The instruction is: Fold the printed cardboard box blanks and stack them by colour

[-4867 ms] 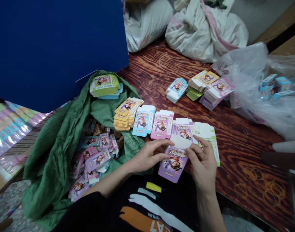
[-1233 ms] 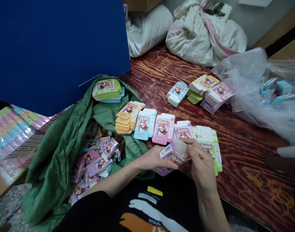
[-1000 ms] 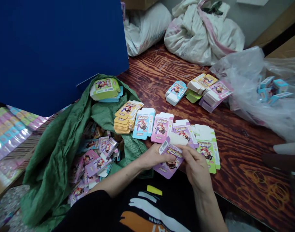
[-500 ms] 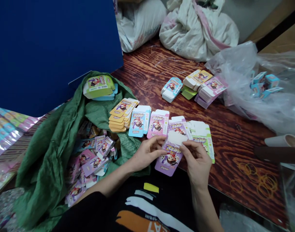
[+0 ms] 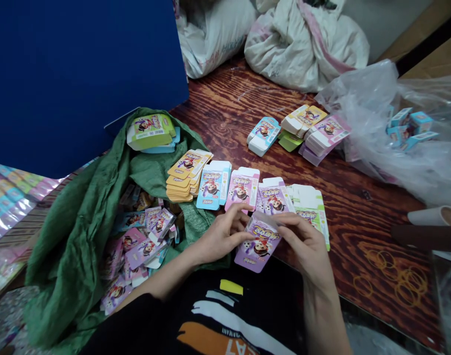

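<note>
Presently both my hands are closed upon one purple box (image 5: pixel 257 251), which I hold in front of my body, near the edge of the table (image 5: pixel 225 123). My left hand (image 5: pixel 220 234) pinches it narrowly at the left side, with the thumb on the edge and the forefinger bent close to the upper corner. My right hand (image 5: pixel 307 246) has the thumb and fingers gathered at the upper right corner, beside the pale flap (image 5: pixel 267 220).

The printed face of the box looks up to me. Its long axis goes away from my body, leaning a little to the right, and the flap end is the far one.

To my left, the green sack (image 5: pixel 62 256) lies open, with many small packs (image 5: pixel 142 249) inside it (mostly purple and pink, some blue), in a loose heap. At the far right, the clear plastic bag (image 5: pixel 377 93) holds several little blue boxes (image 5: pixel 410 129). Behind, the white sack (image 5: pixel 303 49) stands bulging, and its contents I cannot see.
</note>
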Demonstrator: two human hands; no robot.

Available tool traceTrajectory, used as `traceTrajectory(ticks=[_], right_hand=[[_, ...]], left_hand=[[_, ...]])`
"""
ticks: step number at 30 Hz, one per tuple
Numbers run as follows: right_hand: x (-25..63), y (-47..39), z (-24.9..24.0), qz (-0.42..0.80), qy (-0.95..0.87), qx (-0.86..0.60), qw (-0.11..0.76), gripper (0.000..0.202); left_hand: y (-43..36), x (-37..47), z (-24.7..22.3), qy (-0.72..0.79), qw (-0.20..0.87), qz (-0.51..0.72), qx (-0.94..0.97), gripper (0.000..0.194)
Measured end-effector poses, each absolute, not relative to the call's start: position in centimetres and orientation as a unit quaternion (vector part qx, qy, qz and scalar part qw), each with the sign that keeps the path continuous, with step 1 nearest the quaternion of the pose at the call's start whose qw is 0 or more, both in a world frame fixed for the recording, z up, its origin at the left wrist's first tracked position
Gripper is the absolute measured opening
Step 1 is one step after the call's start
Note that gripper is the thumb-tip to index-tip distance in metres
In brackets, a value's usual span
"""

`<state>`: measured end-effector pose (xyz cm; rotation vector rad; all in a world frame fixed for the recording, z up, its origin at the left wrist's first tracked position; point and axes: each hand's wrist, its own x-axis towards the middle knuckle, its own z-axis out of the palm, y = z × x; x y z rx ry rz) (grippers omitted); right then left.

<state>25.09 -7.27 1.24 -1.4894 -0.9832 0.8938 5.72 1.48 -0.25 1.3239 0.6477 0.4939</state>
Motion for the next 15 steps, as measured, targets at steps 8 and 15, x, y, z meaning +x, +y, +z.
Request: traceTrajectory(ticks=[8,15], right_hand=[[24.1,-7.3,0.6,0.388,-0.368,-0.653,0.536,0.023],[25.7,-6.7,1.6,0.414,-0.435,-0.627,0.497,0.024]], left_hand=[[2.2,5.1,-0.2,0.266,0.665,0.188,0.672,0.050],[2.2,5.2,-0.4,0.250,0.687,0.186,0.656,0.056]])
